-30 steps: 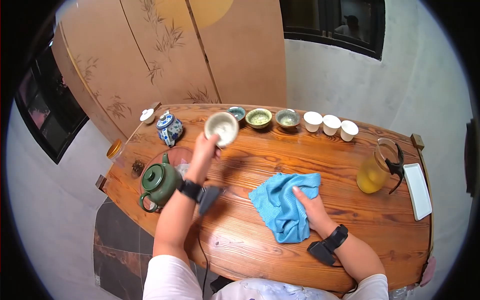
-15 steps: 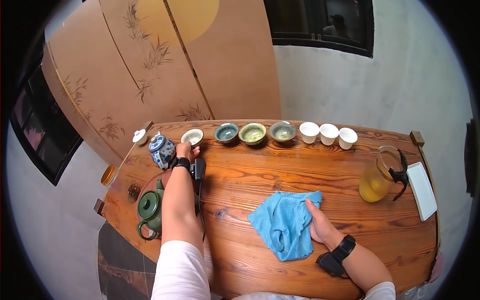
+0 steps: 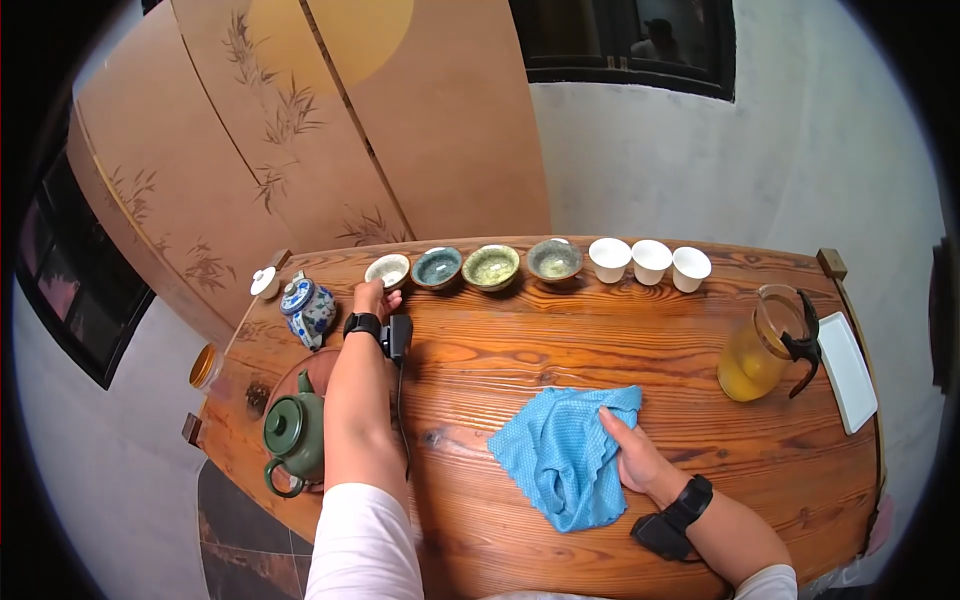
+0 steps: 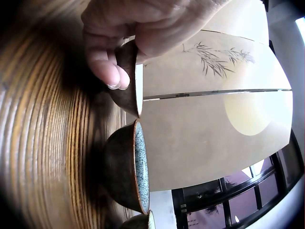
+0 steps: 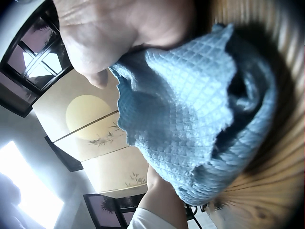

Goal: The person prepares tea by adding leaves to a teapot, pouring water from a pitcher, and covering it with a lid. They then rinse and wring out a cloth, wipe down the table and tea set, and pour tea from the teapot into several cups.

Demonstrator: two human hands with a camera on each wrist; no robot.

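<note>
At the left end of the row of cups, my left hand [image 3: 376, 298] pinches a small pale-lined teacup [image 3: 388, 267] by its side. In the left wrist view this teacup [image 4: 126, 98] shows a dark outer wall, with fingertips on it and the thumb near its rim. A blue-lined cup [image 3: 437, 267] stands just to its right. Over the middle of the table, my right hand [image 3: 640, 460] holds a crumpled blue cloth [image 3: 560, 455], thumb on top. The cloth [image 5: 167, 100] hides most of the fingers in the right wrist view.
A green-lined cup [image 3: 491, 266], a grey cup [image 3: 555, 259] and white cups [image 3: 651, 260] continue the row. At left stand a blue-and-white teapot [image 3: 308, 308] and a green teapot [image 3: 290, 432]. A glass pitcher [image 3: 750, 360] and a white tray [image 3: 846, 375] are at right.
My left hand has carried the teacup away from me to the left end of the row, where hand and cup now stay. My right hand keeps hold of the cloth.
</note>
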